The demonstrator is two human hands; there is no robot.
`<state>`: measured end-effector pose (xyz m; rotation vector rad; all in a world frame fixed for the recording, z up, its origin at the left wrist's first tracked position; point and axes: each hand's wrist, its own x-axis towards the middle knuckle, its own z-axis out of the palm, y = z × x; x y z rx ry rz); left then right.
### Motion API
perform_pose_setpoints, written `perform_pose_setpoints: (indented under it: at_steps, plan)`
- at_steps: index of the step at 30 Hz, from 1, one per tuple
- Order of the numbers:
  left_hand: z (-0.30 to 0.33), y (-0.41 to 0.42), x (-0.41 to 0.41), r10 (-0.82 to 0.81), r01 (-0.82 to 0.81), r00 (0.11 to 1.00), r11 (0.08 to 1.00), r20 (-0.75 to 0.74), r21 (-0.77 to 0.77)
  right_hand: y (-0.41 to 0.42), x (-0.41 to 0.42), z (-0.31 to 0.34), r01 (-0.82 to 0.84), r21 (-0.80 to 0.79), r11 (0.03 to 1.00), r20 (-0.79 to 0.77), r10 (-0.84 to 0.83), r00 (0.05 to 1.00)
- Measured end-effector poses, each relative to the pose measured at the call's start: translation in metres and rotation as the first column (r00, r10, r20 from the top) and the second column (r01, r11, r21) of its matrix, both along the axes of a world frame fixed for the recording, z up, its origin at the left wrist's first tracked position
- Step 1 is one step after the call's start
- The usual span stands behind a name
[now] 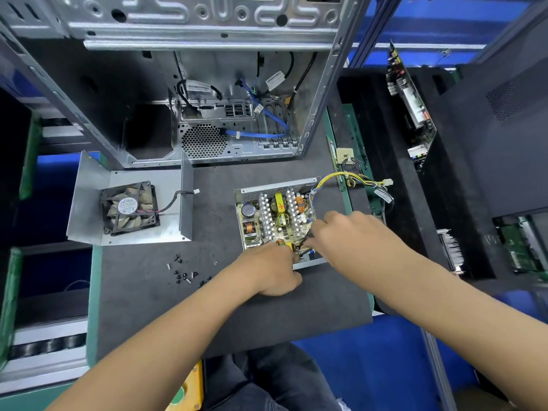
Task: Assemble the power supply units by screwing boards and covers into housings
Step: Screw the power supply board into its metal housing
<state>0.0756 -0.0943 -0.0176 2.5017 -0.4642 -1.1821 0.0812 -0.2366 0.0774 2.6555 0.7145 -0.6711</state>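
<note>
Housing [308,264] lies flat, open side up, wire bundle [350,178] pointing away.

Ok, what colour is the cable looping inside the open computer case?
Blue: the cable runs along the rear panel of the computer case, clearest in the head view.

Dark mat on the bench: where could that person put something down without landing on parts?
Bare mat lies along the near edge, below both hands, and between the fan cover and the power supply housing. Loose screws crowd the near-left; the computer case fills the far side.
</note>
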Motion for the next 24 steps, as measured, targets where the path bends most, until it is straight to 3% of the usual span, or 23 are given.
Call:
perform_pose_setpoints:
  at_steps: [4,8,15,20,24]
  plan:
    - [0.003,0.000,-0.001,-0.008,0.008,1.000,1.000,-0.004,0.006,0.000,0.002,0.001,0.031,0.017,0.999,-0.022,-0.030,0.999]
    - [0.003,0.000,-0.001,0.000,0.000,1.000,1.000,-0.003,0.000,0.004,0.002,0.005,-0.048,-0.025,0.999,-0.041,0.047,0.998]
    - [0.005,0.001,-0.001,0.006,-0.006,1.000,1.000,-0.010,-0.003,0.004,0.002,0.002,0.199,0.018,0.980,-0.114,-0.195,0.974]
    - [0.005,0.001,0.000,0.023,-0.023,0.999,1.000,-0.039,-0.003,0.008,-0.001,0.007,0.020,-0.021,1.000,-0.025,-0.020,0.999]
    - [0.006,0.000,0.000,0.026,-0.026,0.999,1.000,-0.028,-0.010,0.014,0.005,0.006,0.032,-0.061,0.998,-0.064,-0.036,0.997]
